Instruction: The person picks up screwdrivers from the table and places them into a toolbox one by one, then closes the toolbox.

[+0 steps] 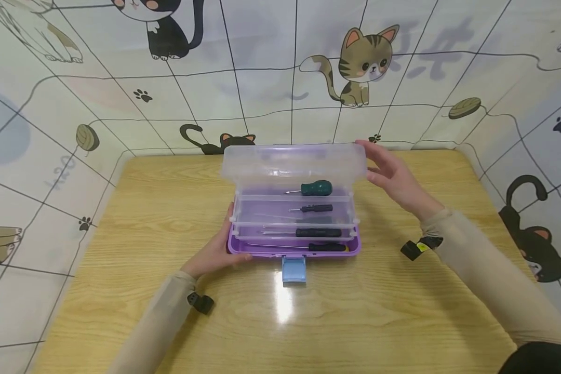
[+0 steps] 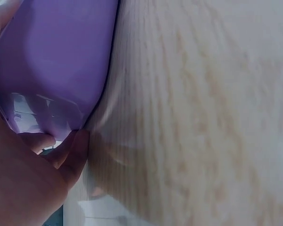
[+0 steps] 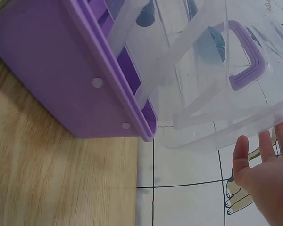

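A purple toolbox (image 1: 266, 254) stands on the table with its clear lid (image 1: 294, 161) tipped back. Its stepped clear trays hold a green-handled screwdriver (image 1: 317, 188), a small black screwdriver (image 1: 317, 208) and a longer black-handled screwdriver (image 1: 318, 232). Lower, at the front, lies another black-handled screwdriver (image 1: 327, 248) with a yellow end. My left hand (image 1: 215, 252) grips the box's left end, thumb along the front; in the left wrist view its fingers (image 2: 75, 155) curl at the purple wall. With fingers extended, my right hand (image 1: 395, 182) touches the lid's right edge.
A blue latch (image 1: 293, 270) hangs down at the box's front. The lid carries a purple handle (image 3: 257, 61), seen in the right wrist view. Behind the wooden table (image 1: 378, 311) rises a cat-printed backdrop (image 1: 271, 88), close behind the lid.
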A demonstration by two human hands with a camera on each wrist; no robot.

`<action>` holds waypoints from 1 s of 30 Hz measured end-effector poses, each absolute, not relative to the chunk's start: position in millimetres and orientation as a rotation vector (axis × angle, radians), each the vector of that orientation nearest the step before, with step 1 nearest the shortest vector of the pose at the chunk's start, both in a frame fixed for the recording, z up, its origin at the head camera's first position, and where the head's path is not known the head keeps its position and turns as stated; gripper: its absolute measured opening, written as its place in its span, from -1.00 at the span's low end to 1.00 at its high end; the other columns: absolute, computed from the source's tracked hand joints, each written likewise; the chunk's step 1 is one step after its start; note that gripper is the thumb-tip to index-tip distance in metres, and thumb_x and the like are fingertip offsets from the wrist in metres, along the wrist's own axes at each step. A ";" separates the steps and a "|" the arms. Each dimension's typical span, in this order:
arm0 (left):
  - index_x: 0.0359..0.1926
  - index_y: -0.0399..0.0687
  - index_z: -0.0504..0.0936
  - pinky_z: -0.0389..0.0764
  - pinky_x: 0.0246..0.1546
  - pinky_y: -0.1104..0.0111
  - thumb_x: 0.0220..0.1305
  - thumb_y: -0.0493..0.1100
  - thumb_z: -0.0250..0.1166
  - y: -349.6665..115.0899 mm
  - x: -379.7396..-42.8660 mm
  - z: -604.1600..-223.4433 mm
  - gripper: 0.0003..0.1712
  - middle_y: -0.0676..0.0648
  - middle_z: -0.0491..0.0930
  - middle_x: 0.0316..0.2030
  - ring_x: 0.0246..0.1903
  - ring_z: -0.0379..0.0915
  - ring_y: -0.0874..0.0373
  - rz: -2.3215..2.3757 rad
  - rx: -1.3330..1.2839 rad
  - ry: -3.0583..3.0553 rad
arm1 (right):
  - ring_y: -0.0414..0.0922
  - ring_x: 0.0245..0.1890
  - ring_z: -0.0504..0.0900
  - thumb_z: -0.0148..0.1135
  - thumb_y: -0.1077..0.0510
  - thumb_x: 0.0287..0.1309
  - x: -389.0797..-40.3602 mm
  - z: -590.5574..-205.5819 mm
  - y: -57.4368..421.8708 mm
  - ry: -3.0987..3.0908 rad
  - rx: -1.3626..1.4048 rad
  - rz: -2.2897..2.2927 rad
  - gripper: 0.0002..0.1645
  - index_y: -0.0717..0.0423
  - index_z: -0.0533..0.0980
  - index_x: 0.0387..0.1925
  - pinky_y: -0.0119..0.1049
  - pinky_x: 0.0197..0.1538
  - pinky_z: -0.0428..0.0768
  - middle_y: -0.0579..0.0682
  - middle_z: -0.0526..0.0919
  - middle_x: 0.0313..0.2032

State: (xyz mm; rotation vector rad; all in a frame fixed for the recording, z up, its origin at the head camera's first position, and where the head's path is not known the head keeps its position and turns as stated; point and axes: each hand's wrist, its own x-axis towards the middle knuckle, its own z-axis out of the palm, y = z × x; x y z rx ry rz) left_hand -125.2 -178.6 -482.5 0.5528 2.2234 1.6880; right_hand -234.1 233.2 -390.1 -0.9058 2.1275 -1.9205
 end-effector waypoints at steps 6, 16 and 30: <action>0.47 0.28 -0.59 -0.11 0.38 0.02 0.05 -0.25 0.50 -180.7 -127.5 -495.2 0.48 -0.01 -0.47 0.50 0.44 -0.24 -0.09 1.621 0.523 2.288 | -0.03 0.33 0.21 0.06 0.56 0.19 -227.3 -392.4 235.8 2.083 -1.059 -1.955 -0.26 0.25 0.21 0.40 -0.29 0.20 0.37 0.12 0.23 0.38; 0.49 0.22 -0.54 -0.02 0.36 0.01 0.10 -0.24 0.47 -187.9 -124.6 -495.9 0.41 -0.12 -0.46 0.50 0.42 -0.20 -0.17 1.637 0.479 2.240 | -0.13 0.25 0.30 0.19 0.69 -0.08 -215.8 -386.5 240.8 2.324 -1.253 -1.618 -0.10 0.38 0.19 0.35 -0.33 0.14 0.42 0.34 0.23 0.32; 0.53 0.07 -0.38 0.03 0.31 -0.17 0.37 -0.32 0.17 -210.6 -132.0 -453.1 0.03 -0.37 -0.16 0.44 0.36 -0.04 -0.34 1.728 0.595 2.250 | -0.06 0.28 0.27 0.30 0.64 -0.14 -212.4 -395.1 245.5 2.275 -1.230 -1.630 -0.03 0.30 0.20 0.37 -0.30 0.13 0.46 0.18 0.24 0.35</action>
